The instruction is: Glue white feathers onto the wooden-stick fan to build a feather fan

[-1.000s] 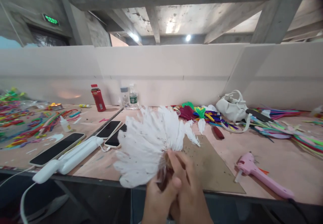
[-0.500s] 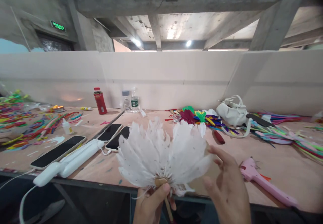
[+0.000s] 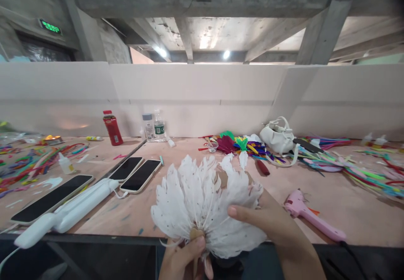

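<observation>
A white feather fan (image 3: 186, 191) with dark specks is held upright above the table's front edge. My left hand (image 3: 181, 257) is closed round its thin wooden handle, the thumb pressed just under the wooden heart-shaped piece (image 3: 196, 233) at the feathers' base. On the fan's right side is my right hand (image 3: 252, 217), its thumb across the front of the feathers and its other fingers hidden behind them. To the right of that hand lies a pink glue gun (image 3: 315, 219) on the table.
Phones (image 3: 140, 175) and a long white device (image 3: 83, 204) lie left of the fan. Bottles (image 3: 112, 128) stand near the white partition (image 3: 189, 82). Behind the fan are coloured feathers (image 3: 227, 143), a white handbag (image 3: 277, 136) and pipe cleaners (image 3: 356, 170).
My right hand has moved from beside the fan onto its right feathers, which now spread lower. The left hand keeps its hold on the handle. The view has turned slightly right.
</observation>
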Demonstrator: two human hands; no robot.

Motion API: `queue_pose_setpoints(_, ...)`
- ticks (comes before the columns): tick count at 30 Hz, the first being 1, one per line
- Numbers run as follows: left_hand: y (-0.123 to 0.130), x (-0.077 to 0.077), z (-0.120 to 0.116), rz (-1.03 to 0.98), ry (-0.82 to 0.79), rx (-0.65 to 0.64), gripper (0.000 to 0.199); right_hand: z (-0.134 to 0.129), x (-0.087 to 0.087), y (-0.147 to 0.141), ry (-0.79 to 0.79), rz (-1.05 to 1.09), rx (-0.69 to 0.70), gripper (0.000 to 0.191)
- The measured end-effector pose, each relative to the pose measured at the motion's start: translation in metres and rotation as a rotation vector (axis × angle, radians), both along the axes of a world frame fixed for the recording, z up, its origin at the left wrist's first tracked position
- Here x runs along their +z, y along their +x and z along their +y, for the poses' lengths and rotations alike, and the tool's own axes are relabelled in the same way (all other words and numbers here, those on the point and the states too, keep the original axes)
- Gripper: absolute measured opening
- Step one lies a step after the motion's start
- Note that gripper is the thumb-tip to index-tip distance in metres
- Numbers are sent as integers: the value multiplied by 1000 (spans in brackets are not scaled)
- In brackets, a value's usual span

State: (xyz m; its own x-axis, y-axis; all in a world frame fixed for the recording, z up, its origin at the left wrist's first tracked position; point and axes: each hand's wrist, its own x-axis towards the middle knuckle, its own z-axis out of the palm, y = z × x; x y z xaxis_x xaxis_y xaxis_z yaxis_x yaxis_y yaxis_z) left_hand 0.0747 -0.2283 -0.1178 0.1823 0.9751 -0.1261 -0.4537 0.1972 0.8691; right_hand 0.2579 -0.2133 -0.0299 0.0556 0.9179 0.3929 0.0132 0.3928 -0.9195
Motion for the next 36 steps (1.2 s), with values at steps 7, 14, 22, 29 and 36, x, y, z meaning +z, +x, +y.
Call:
queue_pose_setpoints(7,2,8,0,34,5,0,49,0,-3,4,-180,205,203,44)
queue_pose_setpoints(14,0,0,-1,98,-14,7,45,12,-2,18,-172,45,180,34)
queue_pose_setpoints(22,1,1,-4,112,-10,84,48,19,-8,26,-118,90,46,34)
queue_pose_setpoints(29,1,2,-3,54,-42,109,52,26,-9,37,-29,123,-57,27)
queue_pose_setpoints(36,-1,4,-2,44,-43,104,52,33,-21,48,63,100,-39,19)
